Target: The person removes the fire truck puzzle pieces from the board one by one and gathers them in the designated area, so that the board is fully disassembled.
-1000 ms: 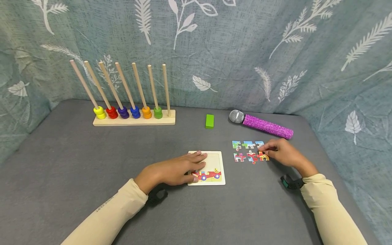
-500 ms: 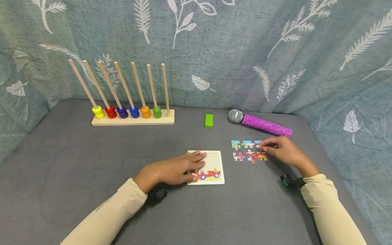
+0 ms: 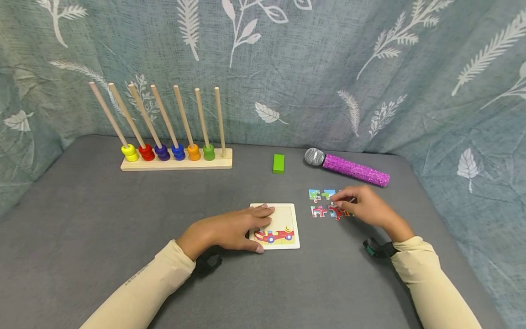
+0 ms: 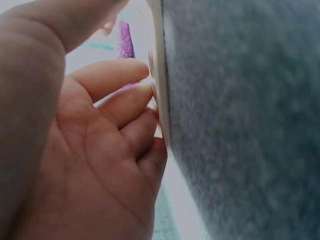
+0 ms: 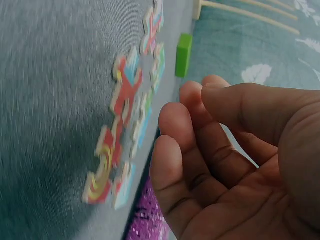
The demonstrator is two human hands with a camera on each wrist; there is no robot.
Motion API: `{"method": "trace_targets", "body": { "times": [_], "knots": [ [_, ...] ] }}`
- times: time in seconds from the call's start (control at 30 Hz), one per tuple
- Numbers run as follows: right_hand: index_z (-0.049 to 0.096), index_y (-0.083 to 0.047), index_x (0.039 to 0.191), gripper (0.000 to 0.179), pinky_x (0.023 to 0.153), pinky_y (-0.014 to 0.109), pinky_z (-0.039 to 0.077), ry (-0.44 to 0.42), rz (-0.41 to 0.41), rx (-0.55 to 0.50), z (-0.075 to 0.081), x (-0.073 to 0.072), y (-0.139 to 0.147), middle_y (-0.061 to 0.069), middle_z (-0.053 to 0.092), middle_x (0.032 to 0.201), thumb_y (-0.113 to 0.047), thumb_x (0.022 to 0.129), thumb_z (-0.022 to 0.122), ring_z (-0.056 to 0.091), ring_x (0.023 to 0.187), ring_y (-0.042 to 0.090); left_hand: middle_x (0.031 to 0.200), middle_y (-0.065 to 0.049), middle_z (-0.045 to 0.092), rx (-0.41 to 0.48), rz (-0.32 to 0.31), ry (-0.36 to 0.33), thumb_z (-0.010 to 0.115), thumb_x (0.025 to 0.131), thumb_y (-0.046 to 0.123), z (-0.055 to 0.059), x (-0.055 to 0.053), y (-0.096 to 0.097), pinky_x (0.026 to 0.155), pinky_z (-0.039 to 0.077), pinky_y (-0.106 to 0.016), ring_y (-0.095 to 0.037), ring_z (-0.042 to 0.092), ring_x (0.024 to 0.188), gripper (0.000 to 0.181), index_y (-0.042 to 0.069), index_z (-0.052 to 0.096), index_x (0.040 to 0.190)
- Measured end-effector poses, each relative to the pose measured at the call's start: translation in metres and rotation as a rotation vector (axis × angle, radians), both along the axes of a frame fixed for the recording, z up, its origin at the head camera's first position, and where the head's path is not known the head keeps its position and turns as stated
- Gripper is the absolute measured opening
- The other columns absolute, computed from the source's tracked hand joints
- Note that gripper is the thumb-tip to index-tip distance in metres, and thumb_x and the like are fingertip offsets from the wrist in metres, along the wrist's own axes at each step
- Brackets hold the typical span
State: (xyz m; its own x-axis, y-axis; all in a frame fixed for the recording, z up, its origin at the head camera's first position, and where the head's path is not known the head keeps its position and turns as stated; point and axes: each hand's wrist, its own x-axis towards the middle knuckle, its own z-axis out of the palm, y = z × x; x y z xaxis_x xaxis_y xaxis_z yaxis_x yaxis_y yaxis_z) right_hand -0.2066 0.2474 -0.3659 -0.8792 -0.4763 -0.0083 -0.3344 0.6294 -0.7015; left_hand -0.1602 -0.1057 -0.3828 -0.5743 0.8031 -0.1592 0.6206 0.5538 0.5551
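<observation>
Left hand (image 3: pixel 236 228) down, right hand (image 3: pixel 365 205) hovering

Left: fingers relaxed and slightly apart, tips resting on a square, pale wooden puzzle board (image 3: pixel 284 216) (red car picture (image 3: pixel 277 236) along its lower part), flat on the grey counter (image 3: pixel 304 288). Right: fingers loosely bent, holding nothing, above colourful, flat jigsaw pieces (image 3: pixel 318 211) in two rows beside the board. Beyond them: purple glitter-handled microphone (image 3: pixel 355 170), green rectangular block (image 3: pixel 278 163).

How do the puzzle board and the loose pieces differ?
The puzzle board is one square, pale-framed panel; the loose pieces are small, with knobs and notches. The left hand rests on the board, while the right hand is over the pieces. The board has a red vehicle picture along its lower part; the pieces lie unassembled in two rows. Both lie on the gray table and show red printing.
</observation>
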Motion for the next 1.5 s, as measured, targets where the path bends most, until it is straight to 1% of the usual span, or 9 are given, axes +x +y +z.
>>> {"method": "trace_targets", "body": {
  "times": [0.13, 0.27, 0.5, 0.6, 0.7, 0.83, 0.97, 1.13, 1.5],
  "knots": [
    [0.073, 0.003, 0.102, 0.015, 0.055, 0.024, 0.046, -0.024, 0.024, -0.026, -0.004, 0.002, -0.008, 0.008, 0.071, 0.085, 0.001, 0.091, 0.064, 0.059, 0.064, 0.015, 0.159, -0.011, 0.022, 0.002, 0.023, -0.021, 0.072, 0.089, 0.026, 0.001, -0.001, -0.002, 0.115, 0.020, -0.043, -0.027, 0.014, 0.146, 0.073, -0.004, 0.038, 0.146],
    [0.073, 0.004, 0.102, 0.015, 0.057, 0.027, 0.050, -0.048, 0.067, -0.061, -0.006, 0.003, -0.013, 0.010, 0.072, 0.087, 0.001, 0.092, 0.063, 0.061, 0.065, 0.018, 0.160, -0.013, 0.019, -0.003, 0.056, -0.035, 0.076, 0.086, 0.025, 0.002, -0.002, -0.006, 0.116, 0.017, -0.044, -0.029, 0.013, 0.146, 0.082, -0.004, 0.032, 0.149],
    [0.074, 0.003, 0.102, 0.016, 0.060, 0.023, 0.050, -0.068, 0.096, -0.071, -0.002, 0.007, -0.027, 0.009, 0.073, 0.090, 0.002, 0.091, 0.062, 0.065, 0.073, 0.019, 0.160, -0.012, 0.013, -0.085, 0.101, -0.018, 0.076, 0.085, 0.033, 0.006, -0.002, -0.009, 0.117, 0.010, -0.043, -0.027, 0.011, 0.146, 0.090, -0.002, 0.025, 0.152],
    [0.073, 0.004, 0.102, 0.015, 0.069, 0.023, 0.053, -0.084, 0.117, -0.100, 0.000, 0.012, -0.034, 0.010, 0.073, 0.091, 0.002, 0.091, 0.063, 0.068, 0.082, 0.021, 0.160, -0.012, 0.014, -0.113, 0.106, -0.001, 0.075, 0.086, 0.035, 0.008, 0.000, -0.008, 0.117, 0.008, -0.043, -0.026, 0.012, 0.147, 0.091, -0.001, 0.025, 0.152],
    [0.072, 0.004, 0.102, 0.016, 0.076, 0.025, 0.054, -0.079, 0.179, -0.110, 0.000, 0.018, -0.044, 0.010, 0.072, 0.093, 0.004, 0.091, 0.061, 0.068, 0.088, 0.023, 0.160, -0.011, 0.014, -0.128, 0.111, 0.003, 0.075, 0.085, 0.036, 0.009, 0.000, -0.008, 0.117, 0.008, -0.043, -0.025, 0.012, 0.147, 0.091, 0.000, 0.026, 0.152],
    [0.073, 0.002, 0.101, 0.017, 0.073, 0.026, 0.053, -0.033, 0.255, -0.083, 0.000, 0.025, -0.055, 0.006, 0.072, 0.093, 0.005, 0.091, 0.060, 0.067, 0.086, 0.017, 0.160, -0.011, 0.015, -0.128, 0.109, 0.009, 0.076, 0.085, 0.036, 0.008, 0.000, -0.008, 0.117, 0.008, -0.044, -0.026, 0.013, 0.146, 0.091, 0.000, 0.026, 0.152],
    [0.074, -0.001, 0.101, 0.017, 0.071, 0.026, 0.053, -0.010, 0.256, -0.064, 0.000, 0.030, -0.063, 0.002, 0.072, 0.092, 0.004, 0.090, 0.062, 0.065, 0.083, 0.011, 0.160, -0.011, 0.014, -0.125, 0.108, 0.008, 0.075, 0.085, 0.037, 0.007, 0.000, -0.008, 0.117, 0.008, -0.044, -0.026, 0.013, 0.146, 0.091, 0.000, 0.026, 0.152],
    [0.073, 0.000, 0.103, 0.017, 0.073, 0.026, 0.053, -0.082, 0.270, -0.110, -0.004, 0.032, -0.074, 0.005, 0.072, 0.092, 0.003, 0.091, 0.061, 0.067, 0.084, 0.015, 0.160, -0.011, 0.014, -0.130, 0.118, 0.002, 0.075, 0.085, 0.037, 0.006, 0.000, -0.009, 0.117, 0.009, -0.045, -0.026, 0.013, 0.146, 0.089, 0.000, 0.028, 0.151],
    [0.072, 0.000, 0.105, 0.018, 0.072, 0.025, 0.052, -0.153, 0.355, -0.162, -0.013, 0.039, -0.097, 0.004, 0.073, 0.095, 0.002, 0.093, 0.058, 0.066, 0.084, 0.014, 0.160, -0.011, 0.014, -0.118, 0.106, -0.007, 0.075, 0.085, 0.037, 0.004, 0.000, -0.009, 0.117, 0.009, -0.045, -0.027, 0.013, 0.146, 0.088, 0.000, 0.029, 0.151]
  ]
}}
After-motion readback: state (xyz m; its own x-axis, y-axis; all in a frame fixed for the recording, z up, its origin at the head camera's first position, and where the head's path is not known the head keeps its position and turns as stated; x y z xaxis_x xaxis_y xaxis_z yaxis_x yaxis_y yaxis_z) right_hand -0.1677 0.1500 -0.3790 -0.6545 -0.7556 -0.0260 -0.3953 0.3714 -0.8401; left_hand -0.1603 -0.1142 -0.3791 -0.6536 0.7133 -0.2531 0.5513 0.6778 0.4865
